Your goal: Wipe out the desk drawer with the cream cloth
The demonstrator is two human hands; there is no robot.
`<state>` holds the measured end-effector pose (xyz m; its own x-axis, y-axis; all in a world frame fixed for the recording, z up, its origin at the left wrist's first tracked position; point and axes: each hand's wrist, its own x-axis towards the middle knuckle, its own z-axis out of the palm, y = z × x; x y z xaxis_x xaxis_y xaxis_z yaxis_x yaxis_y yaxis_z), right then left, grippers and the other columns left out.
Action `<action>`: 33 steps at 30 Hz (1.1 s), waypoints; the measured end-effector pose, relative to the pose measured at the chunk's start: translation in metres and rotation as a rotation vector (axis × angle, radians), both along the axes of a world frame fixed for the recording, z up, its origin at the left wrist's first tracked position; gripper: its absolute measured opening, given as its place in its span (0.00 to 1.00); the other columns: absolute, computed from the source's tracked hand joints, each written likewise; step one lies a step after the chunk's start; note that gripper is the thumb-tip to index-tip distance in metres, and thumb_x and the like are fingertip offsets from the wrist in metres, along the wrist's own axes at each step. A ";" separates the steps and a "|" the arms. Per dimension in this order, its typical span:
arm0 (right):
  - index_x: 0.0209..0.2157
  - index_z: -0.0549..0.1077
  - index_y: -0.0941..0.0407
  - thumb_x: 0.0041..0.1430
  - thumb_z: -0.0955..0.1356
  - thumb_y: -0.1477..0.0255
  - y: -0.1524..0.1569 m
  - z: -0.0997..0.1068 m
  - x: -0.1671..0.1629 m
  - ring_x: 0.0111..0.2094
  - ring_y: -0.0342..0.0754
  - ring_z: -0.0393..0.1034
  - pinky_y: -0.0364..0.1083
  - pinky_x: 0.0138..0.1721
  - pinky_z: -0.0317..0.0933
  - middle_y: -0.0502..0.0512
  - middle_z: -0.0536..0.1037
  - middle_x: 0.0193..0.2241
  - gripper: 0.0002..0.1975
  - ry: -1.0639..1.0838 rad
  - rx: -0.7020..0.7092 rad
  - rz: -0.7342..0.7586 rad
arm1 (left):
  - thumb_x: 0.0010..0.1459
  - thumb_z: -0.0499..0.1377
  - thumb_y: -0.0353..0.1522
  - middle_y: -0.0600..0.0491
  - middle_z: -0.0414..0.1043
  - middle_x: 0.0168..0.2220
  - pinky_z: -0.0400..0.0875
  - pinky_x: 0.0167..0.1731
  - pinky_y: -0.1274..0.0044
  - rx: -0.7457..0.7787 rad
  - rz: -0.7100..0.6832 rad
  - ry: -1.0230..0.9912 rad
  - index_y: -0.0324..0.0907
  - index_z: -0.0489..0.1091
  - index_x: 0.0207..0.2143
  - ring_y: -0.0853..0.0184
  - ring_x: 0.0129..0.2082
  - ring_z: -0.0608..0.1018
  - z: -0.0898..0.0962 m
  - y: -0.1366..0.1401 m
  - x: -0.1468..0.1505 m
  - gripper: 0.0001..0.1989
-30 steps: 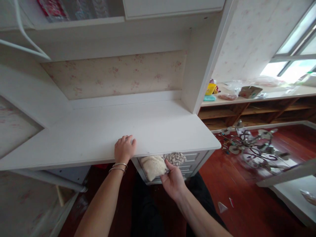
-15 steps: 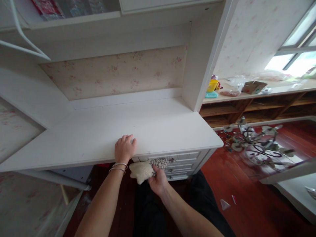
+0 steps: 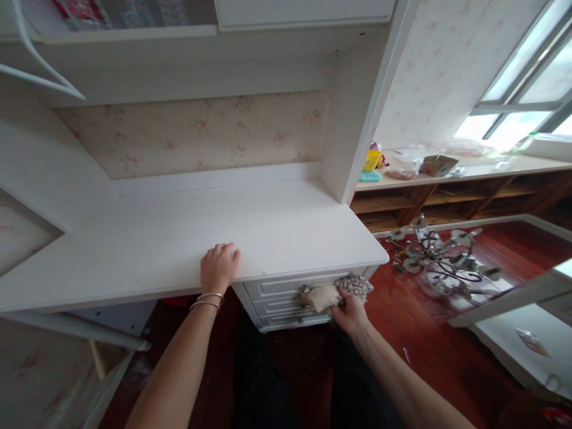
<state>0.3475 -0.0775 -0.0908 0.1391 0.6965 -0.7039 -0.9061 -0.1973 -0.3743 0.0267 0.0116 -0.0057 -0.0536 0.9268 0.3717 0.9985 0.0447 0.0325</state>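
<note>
My left hand (image 3: 220,266) rests palm down on the white desk (image 3: 286,226) near its front edge, fingers stretched forward and thumb apart. Two bangles (image 3: 208,301) circle that wrist. Below the desktop, my right hand (image 3: 349,314) grips a cleaning cloth (image 3: 322,296), cream and fluffy on one side and grey-patterned on the other. The bunched cloth is in front of the white drawers (image 3: 272,292), at their right part, and hides some of the drawer fronts. Whether it presses on them I cannot tell.
A chandelier (image 3: 440,253) lies on the red wooden floor to the right. Behind it, a low shelf unit (image 3: 393,202) carries a yellow container (image 3: 372,159), a brown box (image 3: 438,165) and plastic bags. A white cable (image 3: 40,59) hangs at upper left.
My right hand has moved right along the drawers with the cloth, uncovering their left part. My left hand stays on the desk. The view has shifted slightly to the right.
</note>
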 end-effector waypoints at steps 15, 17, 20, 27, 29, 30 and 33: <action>0.51 0.71 0.60 0.65 0.61 0.77 -0.045 0.157 -0.019 0.36 0.51 0.78 0.49 0.41 0.73 0.57 0.81 0.35 0.14 -0.153 0.169 0.266 | 0.64 0.48 0.40 0.48 0.71 0.52 0.63 0.50 0.68 0.027 -0.003 -0.024 0.48 0.72 0.51 0.59 0.49 0.72 0.001 -0.009 0.001 0.19; 0.48 0.72 0.60 0.64 0.62 0.74 -0.035 0.176 -0.028 0.36 0.52 0.78 0.51 0.42 0.71 0.58 0.81 0.33 0.13 -0.200 0.184 0.404 | 0.64 0.48 0.39 0.48 0.71 0.52 0.63 0.51 0.68 0.040 -0.005 -0.035 0.47 0.72 0.51 0.59 0.50 0.71 0.001 -0.010 0.001 0.19; 0.43 0.75 0.61 0.62 0.63 0.69 0.000 0.199 -0.036 0.36 0.55 0.77 0.53 0.42 0.70 0.59 0.80 0.30 0.14 -0.270 0.217 0.698 | 0.64 0.48 0.39 0.48 0.71 0.52 0.62 0.52 0.68 0.033 -0.009 -0.061 0.47 0.72 0.50 0.59 0.50 0.71 0.003 -0.013 0.001 0.18; 0.38 0.76 0.64 0.59 0.65 0.65 0.098 0.224 -0.065 0.34 0.58 0.75 0.55 0.41 0.69 0.62 0.79 0.28 0.17 -0.432 0.318 1.039 | 0.63 0.50 0.38 0.48 0.72 0.49 0.62 0.50 0.67 0.006 0.006 -0.106 0.47 0.73 0.45 0.59 0.49 0.71 0.007 -0.013 0.000 0.15; 0.38 0.75 0.64 0.58 0.65 0.67 0.117 0.227 -0.079 0.35 0.58 0.75 0.56 0.41 0.69 0.63 0.79 0.29 0.15 -0.433 0.358 1.043 | 0.63 0.50 0.38 0.48 0.72 0.47 0.62 0.50 0.67 0.014 0.000 -0.122 0.47 0.73 0.45 0.59 0.48 0.71 0.007 -0.012 0.000 0.15; 0.39 0.75 0.64 0.58 0.66 0.67 0.124 0.227 -0.086 0.35 0.57 0.75 0.56 0.41 0.69 0.62 0.79 0.30 0.14 -0.435 0.393 1.031 | 0.62 0.50 0.37 0.47 0.72 0.47 0.62 0.50 0.67 0.020 -0.005 -0.131 0.46 0.73 0.45 0.59 0.48 0.71 0.007 -0.011 0.000 0.15; 0.42 0.74 0.62 0.61 0.64 0.67 0.142 0.226 -0.107 0.37 0.56 0.75 0.54 0.42 0.69 0.60 0.79 0.31 0.14 -0.439 0.550 0.897 | 0.62 0.51 0.37 0.47 0.72 0.47 0.61 0.49 0.67 0.034 -0.005 -0.147 0.45 0.74 0.44 0.58 0.48 0.71 0.006 -0.010 -0.001 0.14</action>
<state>0.2405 0.0649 0.1356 -0.4060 0.8679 -0.2863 -0.2904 -0.4196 -0.8600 0.0259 0.0020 0.0004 -0.1054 0.9140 0.3917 0.9830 0.0362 0.1799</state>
